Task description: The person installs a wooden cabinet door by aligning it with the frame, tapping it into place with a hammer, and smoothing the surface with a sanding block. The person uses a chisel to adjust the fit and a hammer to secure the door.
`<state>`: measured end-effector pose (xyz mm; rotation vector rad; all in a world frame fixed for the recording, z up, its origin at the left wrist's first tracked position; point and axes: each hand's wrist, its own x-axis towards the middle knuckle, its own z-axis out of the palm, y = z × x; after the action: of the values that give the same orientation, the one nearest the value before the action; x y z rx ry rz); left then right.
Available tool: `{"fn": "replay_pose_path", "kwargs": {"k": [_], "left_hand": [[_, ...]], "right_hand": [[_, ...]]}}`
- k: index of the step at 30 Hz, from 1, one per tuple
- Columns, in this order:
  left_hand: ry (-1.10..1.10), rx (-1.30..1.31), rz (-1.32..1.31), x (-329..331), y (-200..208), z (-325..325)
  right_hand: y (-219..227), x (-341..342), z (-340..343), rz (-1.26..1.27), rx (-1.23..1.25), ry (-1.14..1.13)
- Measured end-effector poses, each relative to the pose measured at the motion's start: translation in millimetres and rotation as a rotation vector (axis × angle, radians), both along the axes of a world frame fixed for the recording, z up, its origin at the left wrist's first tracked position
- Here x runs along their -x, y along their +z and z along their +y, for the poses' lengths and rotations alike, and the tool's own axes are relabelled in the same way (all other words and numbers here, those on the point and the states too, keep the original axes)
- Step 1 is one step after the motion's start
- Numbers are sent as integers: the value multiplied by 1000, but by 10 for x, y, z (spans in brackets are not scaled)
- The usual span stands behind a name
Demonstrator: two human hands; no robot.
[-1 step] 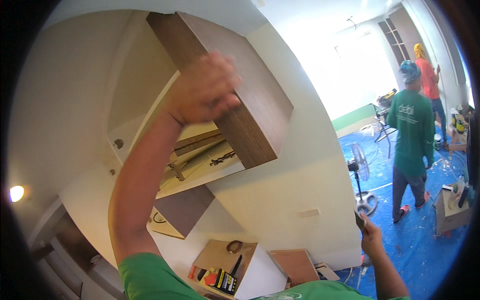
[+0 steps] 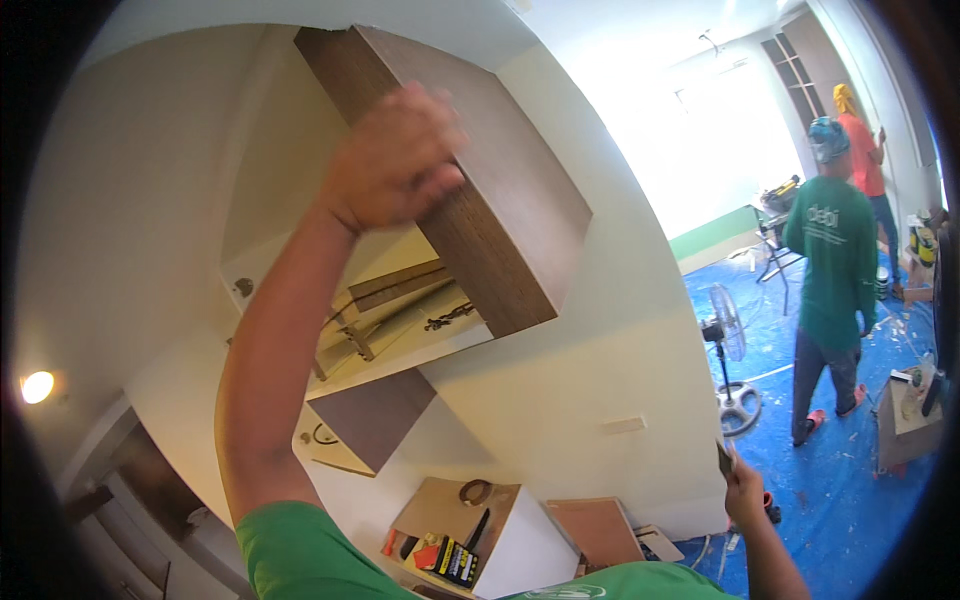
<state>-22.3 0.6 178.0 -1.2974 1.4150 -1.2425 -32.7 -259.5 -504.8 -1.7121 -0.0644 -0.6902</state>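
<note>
My left hand [image 2: 395, 160] is raised to the wood-faced front edge of an open wall cabinet [image 2: 495, 265]. Its fingers look bent over that edge, but motion blurs them, and anything under the palm is hidden. Inside the cabinet lie a wooden strip [image 2: 400, 284] and a dark metal piece [image 2: 450, 317] that looks like a hinge. Low on the right, my right hand [image 2: 743, 495] is closed round a thin, flat, dark piece [image 2: 725, 458], held upright near the wall's end. Its exact kind does not show.
Below stands a box-like unit [image 2: 515, 540] carrying a tape roll [image 2: 475, 492] and a black-and-yellow package [image 2: 455, 563]. A brown board [image 2: 597, 530] leans on the wall. Beyond are a pedestal fan [image 2: 728, 325], blue floor sheeting [image 2: 780, 400], a green-shirted person [image 2: 828, 265] and an orange-shirted person [image 2: 864, 155].
My left hand has shifted slightly up and left along the cabinet edge. The right hand still holds the flat piece. The whole view has moved a little.
</note>
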Motion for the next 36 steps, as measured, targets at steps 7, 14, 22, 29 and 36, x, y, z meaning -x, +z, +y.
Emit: {"fn": "replay_pose_path", "kwargs": {"k": [7,14,22,29,36], "left_hand": [[69,332,-422,64,706,209],[-55,382,-420,-90,697,129],[-103,379,-90,-106,135,71],[24,144,138,-38,-871,62],[195,47,321,64,-1201,-42]], "right_hand": [[-1915,630,784,426,155,190],[-2869,319,1043,647,-678,344],[-2793,123,954,713,-924,302],[-2987,201,1023,736,-717,339],[-3056,372,871,607,-176,371]]}}
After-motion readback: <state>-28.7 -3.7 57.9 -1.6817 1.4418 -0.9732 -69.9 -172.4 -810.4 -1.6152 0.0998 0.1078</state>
